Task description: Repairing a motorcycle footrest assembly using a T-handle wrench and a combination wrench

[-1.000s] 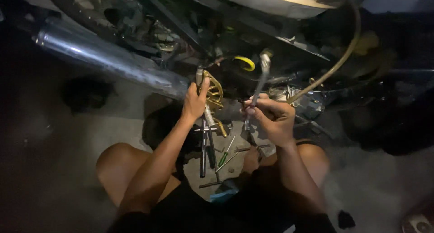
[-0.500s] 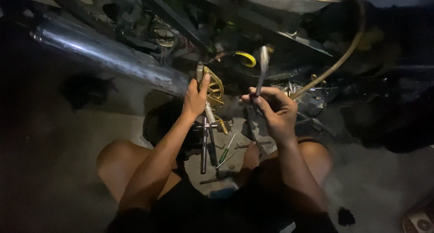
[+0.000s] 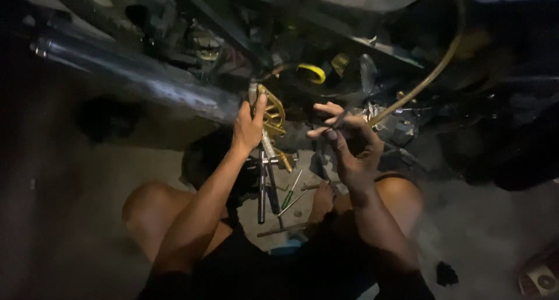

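I squat on the ground beside the underside of a motorcycle. My left hand (image 3: 247, 128) is closed around a gold metal bracket (image 3: 272, 112) with a silver post on the machine. To its right, my right hand (image 3: 348, 144) hovers with its fingers spread, and I see no tool in it. It sits just in front of dark engine parts. Below the hands, long dark tools (image 3: 265, 190) and a green-handled screwdriver (image 3: 289, 193) lie on the floor between my knees.
A chrome exhaust pipe (image 3: 145, 81) runs across the upper left. A tan hose (image 3: 432, 77) curves down from the upper right toward my right hand. A yellow curved part (image 3: 312, 73) sits inside the frame. A small black lump (image 3: 447, 272) lies on the concrete at right.
My right hand held a silver wrench upright. Now the wrench is out of sight and the fingers have spread. My left hand has stayed on the gold bracket.
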